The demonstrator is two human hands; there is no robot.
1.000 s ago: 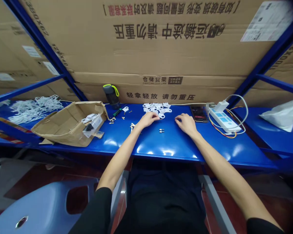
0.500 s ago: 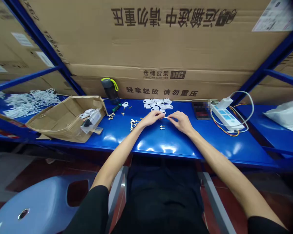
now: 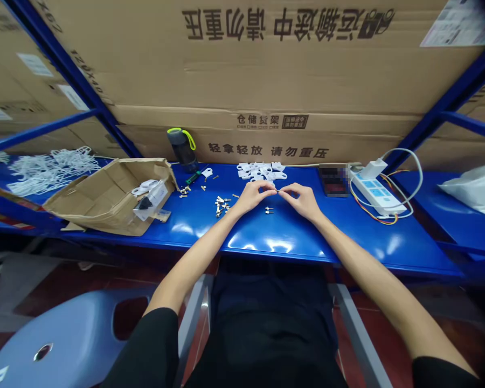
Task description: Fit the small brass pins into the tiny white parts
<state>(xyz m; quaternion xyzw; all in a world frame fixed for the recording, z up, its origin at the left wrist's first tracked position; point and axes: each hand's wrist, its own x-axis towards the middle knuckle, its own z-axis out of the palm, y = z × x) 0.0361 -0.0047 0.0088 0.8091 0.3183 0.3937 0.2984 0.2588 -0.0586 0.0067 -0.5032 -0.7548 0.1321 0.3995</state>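
My left hand [image 3: 253,195] and my right hand [image 3: 301,198] meet over the blue shelf top [image 3: 283,237], fingertips pinched together on a tiny metal part between them at mid-shelf. A small metal piece [image 3: 269,210] lies just below the hands. Behind the fingers sits a pile of white plastic pieces [image 3: 262,171]. A scatter of small screws [image 3: 220,205] lies left of my left hand.
An open cardboard box [image 3: 113,195] with white parts lies at left, beside a dark bottle [image 3: 181,148] and a screwdriver [image 3: 194,177]. A phone [image 3: 332,180] and a white power strip [image 3: 375,193] with cables sit at right. White hangers [image 3: 50,168] far left, a plastic bag [image 3: 475,187] far right.
My hands lay apart, resting flat on the shelf; they have drawn together and now pinch a small part between their fingertips. The view tilted slightly.
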